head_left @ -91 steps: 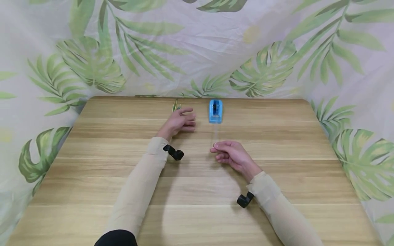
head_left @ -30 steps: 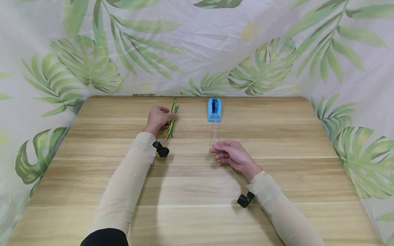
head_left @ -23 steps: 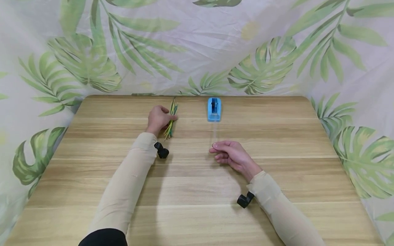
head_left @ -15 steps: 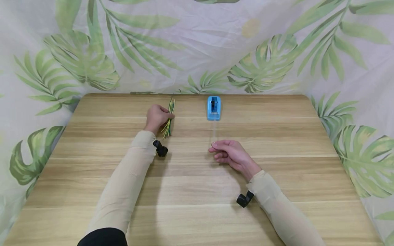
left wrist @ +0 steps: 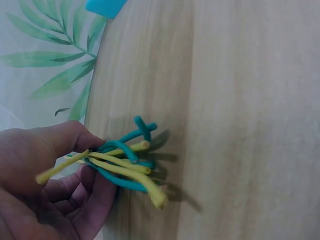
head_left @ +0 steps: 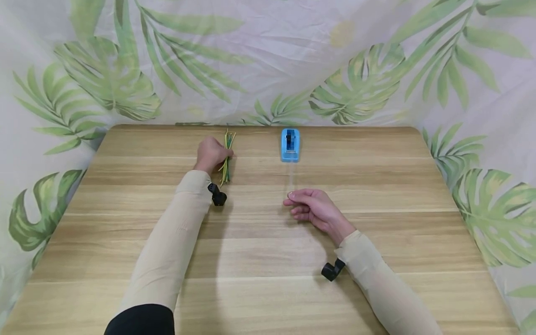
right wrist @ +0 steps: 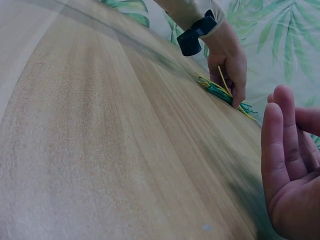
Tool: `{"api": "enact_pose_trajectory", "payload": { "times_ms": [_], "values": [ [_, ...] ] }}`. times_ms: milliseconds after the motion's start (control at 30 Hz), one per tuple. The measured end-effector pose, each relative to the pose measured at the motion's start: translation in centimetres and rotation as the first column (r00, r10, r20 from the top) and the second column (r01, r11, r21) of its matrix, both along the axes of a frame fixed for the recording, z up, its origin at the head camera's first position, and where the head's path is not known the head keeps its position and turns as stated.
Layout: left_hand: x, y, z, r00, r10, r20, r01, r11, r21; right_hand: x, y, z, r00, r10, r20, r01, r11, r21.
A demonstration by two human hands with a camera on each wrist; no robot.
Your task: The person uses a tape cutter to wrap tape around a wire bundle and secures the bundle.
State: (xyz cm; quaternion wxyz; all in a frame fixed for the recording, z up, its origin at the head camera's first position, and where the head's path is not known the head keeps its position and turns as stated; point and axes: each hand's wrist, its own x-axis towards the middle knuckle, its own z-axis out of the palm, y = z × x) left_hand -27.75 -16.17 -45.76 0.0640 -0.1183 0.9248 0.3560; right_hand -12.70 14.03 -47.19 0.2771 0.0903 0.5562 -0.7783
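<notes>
Near the far edge of the table, my left hand (head_left: 209, 153) pinches a bundle of thin yellow and green wires (head_left: 227, 168) between thumb and fingers. The left wrist view shows the wires' (left wrist: 132, 181) loose ends fanning out past the fingertips, some of them bent. My right hand (head_left: 319, 211) pinches the free end of a clear tape strip (head_left: 291, 176) with thumb and index finger. That strip runs straight back to a blue tape dispenser (head_left: 290, 157). In the right wrist view my right hand (right wrist: 292, 175) fills the right side, and its fingertip grip is partly hidden.
The wooden table (head_left: 268, 279) reaches back to a leaf-printed cloth (head_left: 268, 60) hanging behind it. Black wrist cameras stick out from both sleeves, the left camera (head_left: 218, 197) close in front of the wires and the right camera (head_left: 331, 271) nearer the front.
My left hand has moved left from over the wires and taken hold of them, shifting the bundle slightly left and turning it more upright in view. The right hand stays put with the tape.
</notes>
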Motion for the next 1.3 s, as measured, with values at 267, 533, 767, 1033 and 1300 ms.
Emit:
{"api": "enact_pose_trajectory", "payload": {
  "times_ms": [267,533,767,1033,1300],
  "values": [
    [-0.2,-0.2,0.0,1.0,0.009,0.017,-0.009,1.0,-0.009,0.0,-0.1,0.2,1.0,0.0,-0.01,0.0,1.0,0.002],
    [-0.3,-0.7,-0.1,1.0,-0.002,0.014,0.002,1.0,-0.002,0.0,-0.2,0.4,1.0,0.004,-0.015,-0.003,1.0,0.005],
    [-0.2,-1.4,-0.2,0.999,-0.028,0.046,0.022,0.993,0.112,0.0,-0.2,0.5,1.0,-0.002,-0.014,0.002,1.0,0.005],
    [0.4,-2.2,0.0,0.994,-0.034,0.106,0.0,0.953,0.304,0.1,-0.1,0.1,1.0,-0.007,-0.004,0.007,1.0,0.01],
    [0.8,-3.2,0.1,0.984,-0.033,0.174,-0.052,0.886,0.461,0.2,0.0,0.3,1.0,-0.009,-0.007,0.009,1.0,0.004]
  ]
}}
